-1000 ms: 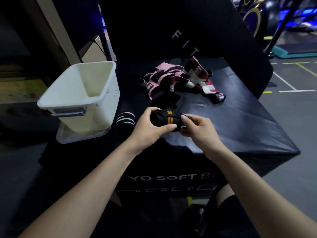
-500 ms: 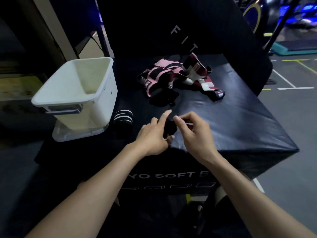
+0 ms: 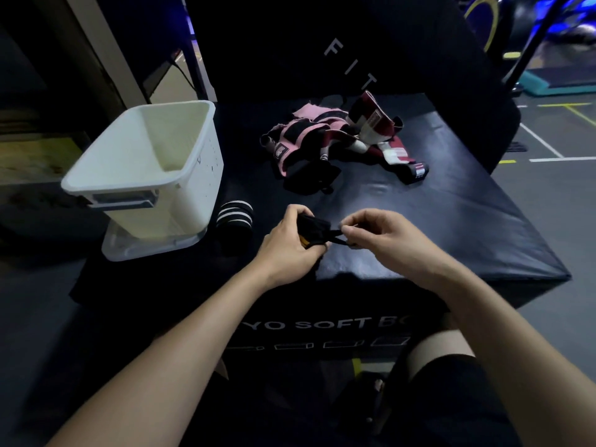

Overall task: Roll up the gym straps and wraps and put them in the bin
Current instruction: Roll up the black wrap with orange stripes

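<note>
— See the black wrap [image 3: 314, 230]?
— Yes. Sits rolled up in the left hand [image 3: 292, 245], just over the near edge of the worktop [image 3: 451, 221]. Fingers curled tight round it. A bit of orange peeks out low down.
— And the right hand [image 3: 383, 235]?
— Pinches the thin black loose end, fingers pressed together on it. Pulled out sideways now. A moment ago sat right against the roll, so close that hardly any wrap showed.
— Means what?
— Probably the last bit of tail, pulled tight to close the roll. Looks almost ready for the white bin [image 3: 145, 166].
— Anything in the bin yet?
— Nothing to see inside from here. Stands on the left, well apart from both hands.
— What else?
— Striped roll [image 3: 234, 216] beside the bin, done but not dropped in. Pink and red pile [image 3: 335, 137] at the back, not rolled yet. Lots left to do.
</note>
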